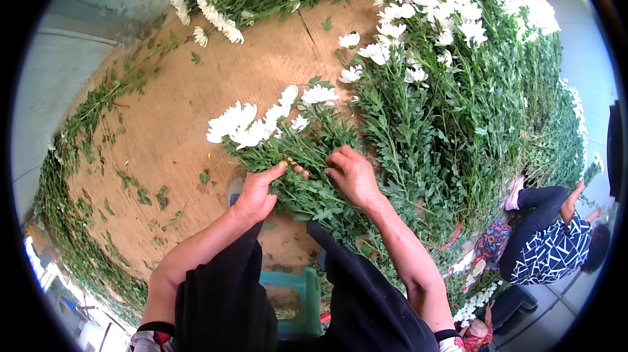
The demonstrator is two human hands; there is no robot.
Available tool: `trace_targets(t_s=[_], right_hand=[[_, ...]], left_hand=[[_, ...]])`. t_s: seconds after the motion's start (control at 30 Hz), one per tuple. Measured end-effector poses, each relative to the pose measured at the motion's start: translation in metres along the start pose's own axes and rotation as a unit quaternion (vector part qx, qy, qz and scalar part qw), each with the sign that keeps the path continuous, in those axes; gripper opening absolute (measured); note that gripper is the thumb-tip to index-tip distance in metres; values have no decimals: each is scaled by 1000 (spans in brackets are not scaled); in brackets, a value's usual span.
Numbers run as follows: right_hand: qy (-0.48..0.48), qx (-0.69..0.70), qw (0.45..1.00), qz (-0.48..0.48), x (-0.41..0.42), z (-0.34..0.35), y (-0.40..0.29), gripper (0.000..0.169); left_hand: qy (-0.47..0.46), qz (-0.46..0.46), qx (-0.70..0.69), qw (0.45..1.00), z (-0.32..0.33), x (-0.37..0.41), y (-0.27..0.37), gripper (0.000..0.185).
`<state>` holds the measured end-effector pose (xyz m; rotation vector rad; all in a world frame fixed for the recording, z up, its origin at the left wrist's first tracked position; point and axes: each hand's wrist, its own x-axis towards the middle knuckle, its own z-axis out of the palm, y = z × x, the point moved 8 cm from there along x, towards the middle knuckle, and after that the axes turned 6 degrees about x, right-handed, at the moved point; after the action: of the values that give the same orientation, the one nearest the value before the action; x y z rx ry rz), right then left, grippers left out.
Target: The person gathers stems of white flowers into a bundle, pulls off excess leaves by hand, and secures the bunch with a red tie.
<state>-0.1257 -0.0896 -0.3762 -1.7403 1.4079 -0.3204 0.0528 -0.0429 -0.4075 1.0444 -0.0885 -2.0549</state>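
My left hand (260, 192) is closed around a bunch of white chrysanthemums (240, 124), just below the flower heads. The heads point up and to the left, while the leafy stems (314, 195) run down and to the right, over my knees. My right hand (354, 175) has its fingers bent together on the green stems at the bunch's right side; its fingertips are partly hidden, and what they pinch is among leaves. To its right lies a large heap of white chrysanthemums (441, 92) with long leafy stems, heads towards the far end.
A green plastic stool (309, 303) is between my legs. Fallen leaves (140, 190) dot the brown floor (162, 121); cut greenery (73, 224) lines its left edge. More chrysanthemums (216, 4) lie at the far wall. Two people, one in a patterned top (552, 249), are at the right.
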Motion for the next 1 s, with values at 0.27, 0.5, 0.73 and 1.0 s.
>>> trace_targets(t_s=[0.27,0.5,0.73,1.0], right_hand=[[20,23,999,-24,-4,10,1,17],[30,89,996,-8,0,1,16,17],[186,-25,981,-45,15,-55,-1,25],[277,-76,956,60,29,-133,55,24]], left_hand=[[-13,5,36,999,3,8,1,25],[4,-20,25,999,2,4,0,23],[-7,-9,22,1000,9,6,3,28],[-23,-14,15,1000,13,6,3,29]])
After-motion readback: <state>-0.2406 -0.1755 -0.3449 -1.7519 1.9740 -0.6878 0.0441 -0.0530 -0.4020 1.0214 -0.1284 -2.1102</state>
